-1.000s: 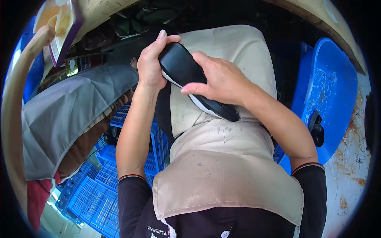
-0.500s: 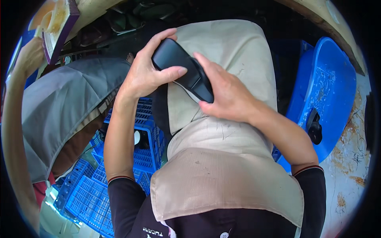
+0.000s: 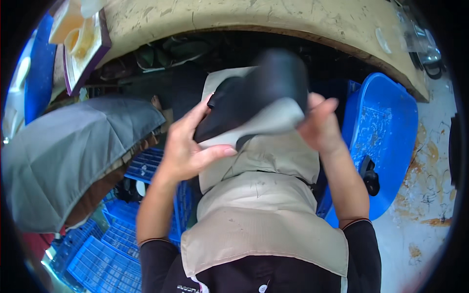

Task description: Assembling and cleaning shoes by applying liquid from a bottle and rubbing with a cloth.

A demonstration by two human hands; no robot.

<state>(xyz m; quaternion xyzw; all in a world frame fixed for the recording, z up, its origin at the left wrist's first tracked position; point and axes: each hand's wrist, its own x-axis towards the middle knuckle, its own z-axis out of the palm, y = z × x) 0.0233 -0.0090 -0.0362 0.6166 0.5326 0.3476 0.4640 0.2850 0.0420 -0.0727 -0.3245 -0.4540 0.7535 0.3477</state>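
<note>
Far left of the fingers: a grey cloth cover (image 3: 68, 156) draped over a seat, with blue plastic crates (image 3: 105, 254) on the floor beneath. Up above that, a tray with pale cups (image 3: 80, 41) at the end of a worn, scratched bench top (image 3: 254, 19) curving across the top. Dark underneath the bench, with shoes tucked in. Left hand (image 3: 188, 146) open wide, fingers (image 3: 195, 115) spread, thumb sticking out to the right, palm pressed on the left side of a black pad (image 3: 254, 97). Pad blurred, half inside a beige cloth cover (image 3: 266, 122), just above a beige covered seat back (image 3: 264, 195) running down the middle. Right hand (image 3: 320, 127) on the right edge of the cover, fingers mostly straight; grip hard to tell through the blur. Further right: a big blue plastic tub (image 3: 386, 141) with a black knob, then stained pale floor (image 3: 430, 185). Half a second before: black pad bare, flat and clear between both hands. Now tilted up, higher, and partly wrapped in beige cloth. Left hand lower and more open than before.
</note>
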